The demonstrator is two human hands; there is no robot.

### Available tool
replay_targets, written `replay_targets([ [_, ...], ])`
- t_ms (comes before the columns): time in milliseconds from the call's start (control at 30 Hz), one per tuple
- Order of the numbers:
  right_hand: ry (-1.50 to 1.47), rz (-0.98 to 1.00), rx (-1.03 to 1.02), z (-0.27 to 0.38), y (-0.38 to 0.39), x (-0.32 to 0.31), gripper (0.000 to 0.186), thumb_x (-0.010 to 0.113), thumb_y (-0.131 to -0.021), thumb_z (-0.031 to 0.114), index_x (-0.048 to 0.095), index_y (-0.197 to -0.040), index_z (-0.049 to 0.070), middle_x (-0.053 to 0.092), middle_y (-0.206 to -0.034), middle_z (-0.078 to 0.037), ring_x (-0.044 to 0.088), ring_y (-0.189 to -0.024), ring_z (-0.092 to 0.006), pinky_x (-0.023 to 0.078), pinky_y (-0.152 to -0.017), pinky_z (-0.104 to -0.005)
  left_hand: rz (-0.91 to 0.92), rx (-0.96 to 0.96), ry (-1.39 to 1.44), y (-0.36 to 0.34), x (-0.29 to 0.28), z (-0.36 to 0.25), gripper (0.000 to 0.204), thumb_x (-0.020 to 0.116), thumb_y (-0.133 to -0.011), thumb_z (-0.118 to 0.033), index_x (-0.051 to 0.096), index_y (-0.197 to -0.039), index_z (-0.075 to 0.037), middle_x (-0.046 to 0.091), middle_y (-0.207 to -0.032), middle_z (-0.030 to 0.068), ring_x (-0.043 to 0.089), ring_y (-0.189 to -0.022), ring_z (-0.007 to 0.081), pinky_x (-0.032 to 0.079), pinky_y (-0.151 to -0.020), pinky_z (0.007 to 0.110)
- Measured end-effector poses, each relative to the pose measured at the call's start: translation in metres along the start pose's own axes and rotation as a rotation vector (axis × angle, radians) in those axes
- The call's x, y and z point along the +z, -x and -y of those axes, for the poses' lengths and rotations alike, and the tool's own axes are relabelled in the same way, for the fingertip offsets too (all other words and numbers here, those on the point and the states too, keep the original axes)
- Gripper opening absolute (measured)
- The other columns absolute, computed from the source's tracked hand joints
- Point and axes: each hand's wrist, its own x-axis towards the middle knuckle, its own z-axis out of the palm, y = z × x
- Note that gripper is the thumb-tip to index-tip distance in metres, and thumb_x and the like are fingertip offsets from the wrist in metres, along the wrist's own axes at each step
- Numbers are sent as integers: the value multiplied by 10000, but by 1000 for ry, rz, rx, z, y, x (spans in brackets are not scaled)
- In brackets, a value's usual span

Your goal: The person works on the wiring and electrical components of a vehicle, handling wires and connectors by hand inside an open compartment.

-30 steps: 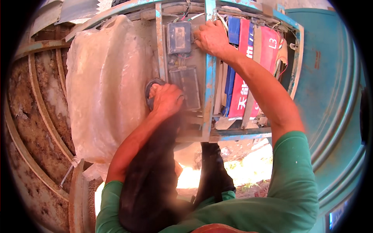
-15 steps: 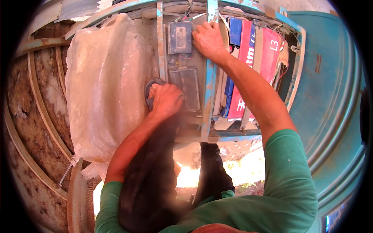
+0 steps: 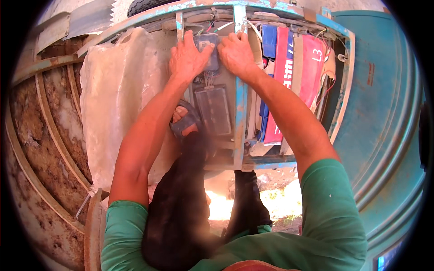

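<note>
A small dark plastic box [image 3: 209,61] with a label sits in the upper middle of a blue metal frame [image 3: 240,110]. My left hand [image 3: 187,58] is at the box's left side, thumb laid across its face, fingers beside its left edge and over a narrow upright bar [image 3: 180,25]. My right hand [image 3: 236,55] has its fingers curled over the wider blue upright, its thumb against the box's right edge. Thin wires [image 3: 209,79] run from the box towards a larger dark flat box [image 3: 213,110] below. The fingertips' undersides are hidden.
My sandalled foot [image 3: 184,118] rests beside the larger box. A bulky pale plastic-wrapped bundle [image 3: 117,104] stands on the left. Red-and-blue cartons [image 3: 312,63] and loose wires fill the right bay. Beyond is a teal metal panel [image 3: 375,90]; rusty ribbed metal [image 3: 49,131] lies far left.
My left hand has moved up from my foot to the small box. My right hand stays at the blue upright. The view has shifted slightly.
</note>
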Motion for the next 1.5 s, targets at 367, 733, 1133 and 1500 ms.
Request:
replay_targets([
  [367, -27, -53, 26, -6, -1, 9, 144, 622, -874, 198, 754, -900, 147, 678, -914, 1, 573, -996, -210, 382, -898, -429, 333, -232, -178, -59, 1, -44, 899, 672, -752, -611, 529, -1407, -13, 641, -1336, 248, 595, -1297, 368, 487, -1055, 468],
  [733, -30, 27, 22, -3, -2, 4, 131, 635, -866, 200, 748, -910, 151, 682, -931, 8, 572, -1014, -211, 378, -923, -449, 224, -165, -163, -57, 5, -30, 912, 678, -715, -658, 615, -1313, 27, 695, -1266, 242, 666, -1204, 376, 529, -1014, 447],
  [1133, -45, 7, -14, -3, -6, -5, 75, 668, -812, 188, 728, -844, 156, 665, -874, -2, 584, -984, -224, 392, -919, -435, 112, -56, 258, 19, -2, 16, 751, 791, -832, -389, 534, -1383, 51, 666, -1257, 275, 655, -1181, 386, 512, -1006, 454],
  [1500, -244, 124, 189, -8, -6, -24, 221, 656, -912, 274, 761, -1027, 118, 723, -913, -133, 647, -950, -353, 449, -851, -519, 245, -290, 664, 15, -5, 44, 718, 785, -846, -338, 564, -1431, 13, 722, -1199, 223, 694, -1139, 296, 534, -970, 387],
])
